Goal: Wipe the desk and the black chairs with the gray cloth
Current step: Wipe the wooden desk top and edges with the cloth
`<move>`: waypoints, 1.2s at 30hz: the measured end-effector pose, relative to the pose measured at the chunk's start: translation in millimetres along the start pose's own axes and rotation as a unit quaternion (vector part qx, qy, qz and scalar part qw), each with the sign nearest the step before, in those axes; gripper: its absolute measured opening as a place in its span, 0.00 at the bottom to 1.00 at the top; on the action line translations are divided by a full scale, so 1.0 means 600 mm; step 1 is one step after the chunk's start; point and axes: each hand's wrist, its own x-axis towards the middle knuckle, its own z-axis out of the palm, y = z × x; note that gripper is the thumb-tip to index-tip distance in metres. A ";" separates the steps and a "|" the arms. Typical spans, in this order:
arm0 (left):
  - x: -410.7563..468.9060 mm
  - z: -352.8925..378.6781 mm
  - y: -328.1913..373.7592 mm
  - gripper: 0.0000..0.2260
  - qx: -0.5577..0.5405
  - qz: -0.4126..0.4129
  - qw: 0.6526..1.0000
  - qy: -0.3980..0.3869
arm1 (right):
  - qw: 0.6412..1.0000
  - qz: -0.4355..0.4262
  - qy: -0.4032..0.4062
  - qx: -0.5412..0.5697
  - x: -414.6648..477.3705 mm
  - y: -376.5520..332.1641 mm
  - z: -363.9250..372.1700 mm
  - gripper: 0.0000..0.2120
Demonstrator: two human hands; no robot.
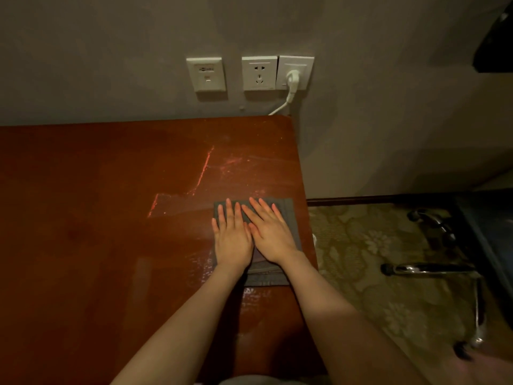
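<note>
The gray cloth point(288, 215), folded flat, lies on the reddish-brown desk point(97, 218) close to its right edge. My left hand point(231, 237) presses down on the cloth's left half with straight fingers. My right hand point(270, 232) lies flat beside it on the right half, fingers spread and angled slightly left. The two hands touch at the thumbs. Damp streaks shine on the wood left of and behind the cloth. A black chair point(488, 245) with chrome legs stands on the floor to the right, only partly in view.
The desk's back edge meets a gray wall with three white socket plates point(259, 73); a white plug and cable point(291, 84) hang from the right one behind the desk corner. Patterned carpet point(361, 259) lies right of the desk. A dark object point(494, 45) sits at the top right.
</note>
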 end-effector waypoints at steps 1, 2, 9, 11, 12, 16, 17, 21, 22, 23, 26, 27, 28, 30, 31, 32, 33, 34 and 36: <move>0.000 -0.002 -0.002 0.24 -0.009 0.003 1.000 -0.005 | 1.000 0.000 -0.001 0.003 0.000 0.001 0.000 0.23; -0.001 -0.004 -0.004 0.24 -0.025 0.009 1.000 -0.010 | 1.000 0.003 -0.001 0.011 0.000 0.001 0.001 0.23; 0.001 -0.020 -0.028 0.28 -0.062 0.008 0.998 -0.009 | 0.999 0.031 0.016 -0.015 0.004 -0.008 0.000 0.24; -0.001 -0.016 -0.026 0.27 -0.033 0.001 0.999 -0.022 | 0.999 0.030 0.017 -0.021 -0.001 -0.013 0.002 0.24; -0.002 -0.013 -0.024 0.26 -0.021 -0.002 1.000 -0.020 | 0.999 0.027 0.015 -0.021 -0.002 -0.013 0.002 0.24; -0.009 0.000 -0.016 0.25 0.002 -0.019 1.000 -0.004 | 1.000 0.012 0.011 -0.024 -0.002 -0.005 -0.001 0.25; -0.011 0.003 -0.011 0.25 0.001 -0.025 1.000 -0.002 | 1.000 0.010 0.008 -0.024 -0.003 -0.001 -0.002 0.25; -0.009 0.012 0.015 0.25 -0.012 -0.048 0.999 0.005 | 1.000 -0.005 0.003 -0.030 -0.003 0.023 -0.009 0.25; -0.006 0.014 0.023 0.25 -0.016 -0.050 0.999 0.003 | 0.999 -0.007 0.003 -0.033 -0.003 0.030 -0.013 0.25; -0.005 0.016 0.034 0.26 -0.021 -0.050 0.999 0.000 | 0.999 -0.009 0.003 -0.036 -0.004 0.039 -0.018 0.25; 0.000 0.026 0.074 0.26 -0.031 -0.041 0.999 -0.001 | 0.999 -0.003 0.010 -0.038 -0.013 0.075 -0.033 0.25; 0.004 0.029 0.088 0.26 -0.032 -0.036 0.999 -0.002 | 0.999 0.004 0.011 -0.036 -0.015 0.090 -0.040 0.25; 0.009 0.032 0.105 0.26 -0.033 -0.030 0.999 -0.002 | 0.999 0.009 0.012 -0.036 -0.016 0.107 -0.047 0.24; 0.016 0.037 0.131 0.27 -0.034 -0.024 0.999 -0.002 | 0.999 0.014 0.011 -0.037 -0.016 0.134 -0.058 0.24; 0.019 0.039 0.141 0.27 -0.032 -0.026 0.999 -0.001 | 0.999 0.013 0.008 -0.036 -0.016 0.142 -0.061 0.24; 0.022 0.041 0.146 0.27 -0.027 -0.028 0.999 0.002 | 0.999 0.011 0.005 -0.032 -0.015 0.147 -0.062 0.24; 0.024 0.043 0.148 0.27 -0.021 -0.030 0.999 0.005 | 1.000 0.009 0.004 -0.025 -0.013 0.150 -0.063 0.24; 0.026 0.045 0.148 0.27 -0.016 -0.031 0.999 0.008 | 1.000 0.007 0.004 -0.017 -0.012 0.152 -0.063 0.24; 0.027 0.045 0.147 0.27 -0.010 -0.028 1.000 0.006 | 1.000 0.005 0.003 -0.015 -0.010 0.153 -0.064 0.24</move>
